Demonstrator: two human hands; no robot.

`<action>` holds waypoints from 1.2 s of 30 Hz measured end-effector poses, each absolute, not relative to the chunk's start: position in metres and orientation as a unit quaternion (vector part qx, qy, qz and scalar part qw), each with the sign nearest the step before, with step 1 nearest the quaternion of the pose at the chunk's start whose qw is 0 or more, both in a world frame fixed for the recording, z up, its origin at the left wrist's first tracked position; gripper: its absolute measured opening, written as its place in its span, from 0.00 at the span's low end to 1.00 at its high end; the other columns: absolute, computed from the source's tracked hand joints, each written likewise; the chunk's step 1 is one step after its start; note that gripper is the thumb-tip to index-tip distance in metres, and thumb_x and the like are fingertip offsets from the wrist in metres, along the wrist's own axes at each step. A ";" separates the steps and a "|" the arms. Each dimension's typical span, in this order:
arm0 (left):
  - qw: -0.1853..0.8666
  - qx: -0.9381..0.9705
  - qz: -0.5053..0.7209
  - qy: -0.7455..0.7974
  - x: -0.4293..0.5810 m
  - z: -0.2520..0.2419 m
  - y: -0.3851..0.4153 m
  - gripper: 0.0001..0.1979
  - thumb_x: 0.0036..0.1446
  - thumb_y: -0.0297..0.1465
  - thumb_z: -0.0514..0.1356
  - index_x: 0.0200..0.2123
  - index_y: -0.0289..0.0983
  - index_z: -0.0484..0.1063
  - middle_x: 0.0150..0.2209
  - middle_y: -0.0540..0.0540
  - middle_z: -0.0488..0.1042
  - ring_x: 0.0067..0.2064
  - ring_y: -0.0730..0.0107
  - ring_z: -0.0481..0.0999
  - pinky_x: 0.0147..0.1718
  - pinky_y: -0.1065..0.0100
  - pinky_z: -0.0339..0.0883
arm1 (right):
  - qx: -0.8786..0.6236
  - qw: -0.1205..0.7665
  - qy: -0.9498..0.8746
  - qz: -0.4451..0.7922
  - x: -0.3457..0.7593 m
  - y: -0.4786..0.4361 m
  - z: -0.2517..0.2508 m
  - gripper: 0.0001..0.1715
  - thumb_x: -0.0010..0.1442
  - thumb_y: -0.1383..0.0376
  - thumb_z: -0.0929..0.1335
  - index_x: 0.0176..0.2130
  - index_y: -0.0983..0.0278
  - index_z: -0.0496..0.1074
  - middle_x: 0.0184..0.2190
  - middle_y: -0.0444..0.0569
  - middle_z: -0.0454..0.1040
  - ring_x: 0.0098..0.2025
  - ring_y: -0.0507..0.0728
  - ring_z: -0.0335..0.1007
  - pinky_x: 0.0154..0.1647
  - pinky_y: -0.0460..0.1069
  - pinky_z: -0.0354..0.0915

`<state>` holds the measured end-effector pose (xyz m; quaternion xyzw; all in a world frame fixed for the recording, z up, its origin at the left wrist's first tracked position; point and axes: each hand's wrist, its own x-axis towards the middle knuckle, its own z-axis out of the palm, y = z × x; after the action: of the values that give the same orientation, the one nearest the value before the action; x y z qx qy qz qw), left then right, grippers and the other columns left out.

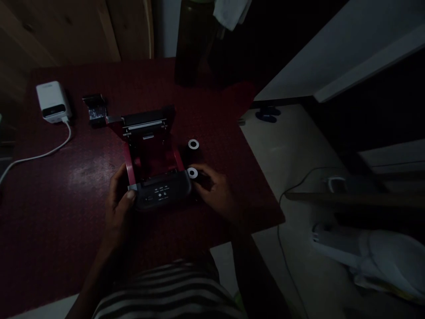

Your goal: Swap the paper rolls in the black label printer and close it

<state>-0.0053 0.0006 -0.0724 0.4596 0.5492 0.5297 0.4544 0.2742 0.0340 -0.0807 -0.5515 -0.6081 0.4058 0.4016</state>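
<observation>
A small red and black thermal printer [162,192] sits on the dark red table, its lid [146,122] raised and its red inner bay exposed. Its black front panel with small printed icons faces me. My left hand [121,199] grips the printer's left side, the thumb on the front corner. By the printer's right front corner, my right hand [214,188] has its fingers closed around a small paper roll [192,173], whose white ring end faces up. A second paper roll [193,144] stands on the table just beyond it. Dim light hides the fingertips of my right hand.
A white power bank [53,102] with a white cable [49,153] lies at the left. A small dark object [95,108] is near the lid. A tall dark bottle [192,44] stands at the back. Blue slippers [266,116] and a cable are on the floor at right.
</observation>
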 end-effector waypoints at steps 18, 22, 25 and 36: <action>0.459 0.453 0.524 0.557 -0.002 -0.063 0.000 0.36 0.69 0.54 0.71 0.76 0.51 0.77 0.75 0.44 0.77 0.78 0.37 0.72 0.75 0.44 0.70 | -0.607 0.392 -0.570 0.391 0.310 0.052 -0.044 0.20 0.74 0.63 0.73 0.63 0.59 0.83 0.61 0.58 0.88 0.61 0.63 0.89 0.67 0.64 0.81; 0.458 0.447 0.525 0.561 -0.003 -0.065 0.001 0.37 0.68 0.54 0.72 0.75 0.50 0.77 0.74 0.43 0.78 0.77 0.37 0.74 0.74 0.44 0.72 | -0.604 0.376 -0.613 0.344 0.292 0.097 -0.060 0.30 0.65 0.68 0.75 0.65 0.61 0.80 0.67 0.59 0.84 0.65 0.64 0.85 0.68 0.64 0.79; 0.467 0.446 0.529 0.550 -0.003 -0.066 0.001 0.36 0.69 0.54 0.71 0.76 0.52 0.76 0.75 0.44 0.77 0.77 0.38 0.74 0.74 0.44 0.73 | -0.598 0.359 -0.630 0.342 0.279 0.115 -0.070 0.24 0.64 0.69 0.75 0.59 0.62 0.81 0.62 0.56 0.87 0.65 0.64 0.84 0.71 0.65 0.75; 0.468 0.453 0.525 0.548 -0.002 -0.060 -0.002 0.32 0.71 0.51 0.70 0.75 0.53 0.77 0.76 0.44 0.76 0.77 0.39 0.74 0.75 0.41 0.71 | -0.447 0.312 -0.818 0.183 0.277 0.065 0.073 0.30 0.70 0.73 0.69 0.66 0.55 0.80 0.62 0.49 0.86 0.63 0.64 0.84 0.67 0.61 0.76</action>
<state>-0.0019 -0.0015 -0.0603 0.4535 0.5480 0.5246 0.4678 0.2766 0.0652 0.0731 -0.4472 -0.8182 0.1827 0.3117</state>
